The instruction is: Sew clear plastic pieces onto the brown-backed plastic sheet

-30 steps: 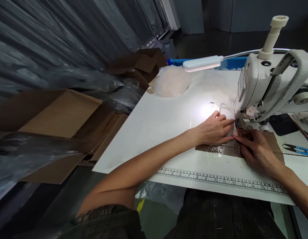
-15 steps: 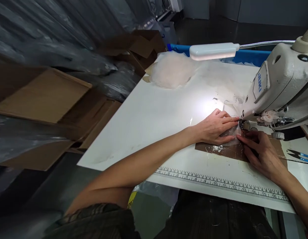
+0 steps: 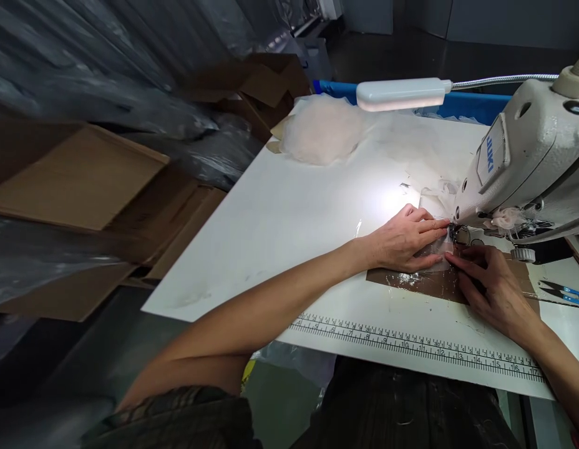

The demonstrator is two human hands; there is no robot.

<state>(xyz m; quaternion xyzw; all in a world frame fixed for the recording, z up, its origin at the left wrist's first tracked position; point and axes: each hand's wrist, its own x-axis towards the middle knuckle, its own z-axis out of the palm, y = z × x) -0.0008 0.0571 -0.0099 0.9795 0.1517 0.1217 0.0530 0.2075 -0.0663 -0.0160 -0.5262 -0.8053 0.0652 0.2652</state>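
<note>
A piece of sheer whitish fabric (image 3: 433, 201) lies at the needle end of a white sewing machine (image 3: 521, 146). My left hand (image 3: 404, 241) rests flat on it, fingers stretched toward the presser foot (image 3: 452, 233). On the near side of the foot, my right hand (image 3: 493, 284) has thumb and forefinger closed at the fabric's edge; its other fingers are bent, partly hidden. Beneath both hands is a brown plate (image 3: 418, 285) set in the white table (image 3: 271, 237). Fingers of the left hand cover part of the fabric.
A pile of pale sheer fabric (image 3: 322, 131) sits at the far side of the table. Over it reaches a white lamp (image 3: 402, 95). Blue thread snips (image 3: 568, 293) lie at right, and a ruler strip (image 3: 411, 343) runs along the front edge. Cardboard boxes (image 3: 78, 181) stand at left.
The camera view has shifted very slightly. Both hands and the fabric stay in nearly the same place.
</note>
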